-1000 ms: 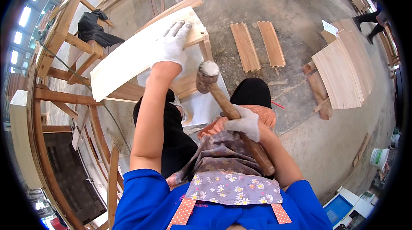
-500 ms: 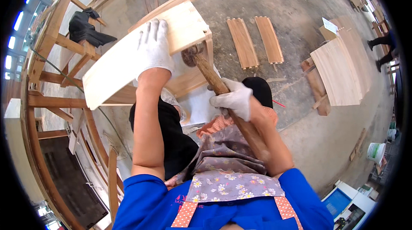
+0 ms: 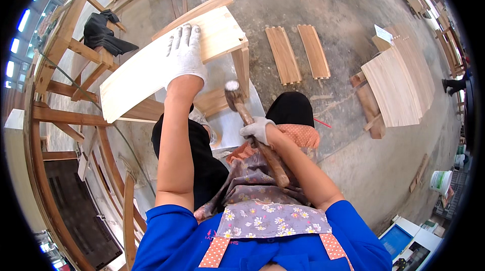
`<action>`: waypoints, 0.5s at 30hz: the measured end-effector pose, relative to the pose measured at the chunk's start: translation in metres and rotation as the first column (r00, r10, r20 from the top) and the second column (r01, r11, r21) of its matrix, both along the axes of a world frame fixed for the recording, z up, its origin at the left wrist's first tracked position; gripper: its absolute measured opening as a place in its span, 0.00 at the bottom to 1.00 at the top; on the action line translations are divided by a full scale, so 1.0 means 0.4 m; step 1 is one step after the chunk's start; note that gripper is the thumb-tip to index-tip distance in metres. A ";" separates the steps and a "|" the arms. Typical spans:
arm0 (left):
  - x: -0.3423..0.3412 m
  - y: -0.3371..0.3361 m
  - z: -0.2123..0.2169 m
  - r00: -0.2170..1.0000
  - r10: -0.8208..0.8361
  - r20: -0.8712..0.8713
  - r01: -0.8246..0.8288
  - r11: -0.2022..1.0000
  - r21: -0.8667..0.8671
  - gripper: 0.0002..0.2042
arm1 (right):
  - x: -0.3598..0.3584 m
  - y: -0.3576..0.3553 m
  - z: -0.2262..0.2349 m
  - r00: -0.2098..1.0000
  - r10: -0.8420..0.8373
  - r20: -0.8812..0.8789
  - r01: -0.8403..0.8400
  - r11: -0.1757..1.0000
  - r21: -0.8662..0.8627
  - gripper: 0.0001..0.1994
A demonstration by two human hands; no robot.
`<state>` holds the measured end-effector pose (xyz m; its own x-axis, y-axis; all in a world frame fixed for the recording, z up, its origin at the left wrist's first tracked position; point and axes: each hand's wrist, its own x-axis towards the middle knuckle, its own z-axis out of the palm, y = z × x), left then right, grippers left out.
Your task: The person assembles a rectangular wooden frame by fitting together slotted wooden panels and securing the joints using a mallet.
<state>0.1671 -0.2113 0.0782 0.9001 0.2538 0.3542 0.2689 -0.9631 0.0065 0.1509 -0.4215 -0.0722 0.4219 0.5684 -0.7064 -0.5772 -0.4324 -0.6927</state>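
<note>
My left hand (image 3: 185, 56), in a white work glove, lies flat on the upper panel of a pale wooden drawer box (image 3: 136, 76), its fingers stretched out. The box stands on its side in front of my knees. My right hand (image 3: 256, 130), gloved too, is wrapped round the wooden handle of a hammer (image 3: 270, 162). The hammer's round metal head (image 3: 232, 88) is below the box's right corner and apart from the top panel. A narrower end board (image 3: 241, 66) goes down from that corner.
Two loose boards (image 3: 284, 55) lie on the concrete floor ahead. A stack of pale panels (image 3: 394, 86) rests on a wooden block at the right. On the left stands a timber frame (image 3: 70, 116) with a black cloth (image 3: 103, 33) over it. A white bucket (image 3: 441, 182) is at far right.
My right hand has moved down and left with the hammer, and the hammer's head has dropped away from the box's corner. My left hand stays on the panel.
</note>
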 end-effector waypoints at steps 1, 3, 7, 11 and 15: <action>0.003 -0.004 0.002 1.000 -0.001 -0.001 0.001 1.000 -0.003 0.32 | 0.004 0.008 -0.022 0.997 0.014 -0.071 -0.016 1.000 -0.025 0.12; 0.002 -0.005 0.006 1.000 0.001 -0.009 -0.001 1.000 -0.010 0.32 | 0.025 0.014 0.052 0.998 -0.056 -0.035 0.057 0.997 0.054 0.12; -0.036 0.020 -0.021 1.000 0.016 0.018 -0.016 1.000 -0.003 0.31 | 0.049 -0.016 0.353 0.986 -0.041 0.160 0.010 0.982 0.190 0.15; -0.014 -0.008 0.000 0.999 -0.012 0.029 0.012 1.000 -0.012 0.30 | -0.011 -0.005 0.240 0.909 -0.198 0.367 0.124 0.969 0.215 0.22; -0.014 -0.003 0.003 1.000 0.000 0.027 0.000 1.000 -0.007 0.31 | -0.021 -0.040 0.193 0.983 -0.125 0.137 0.086 0.962 0.259 0.22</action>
<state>0.1617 -0.2125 0.0794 0.8900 0.2567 0.3770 0.2689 -0.9629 0.0207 0.1424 -0.4376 0.0048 0.5793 0.6658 -0.4702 -0.4905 -0.1760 -0.8535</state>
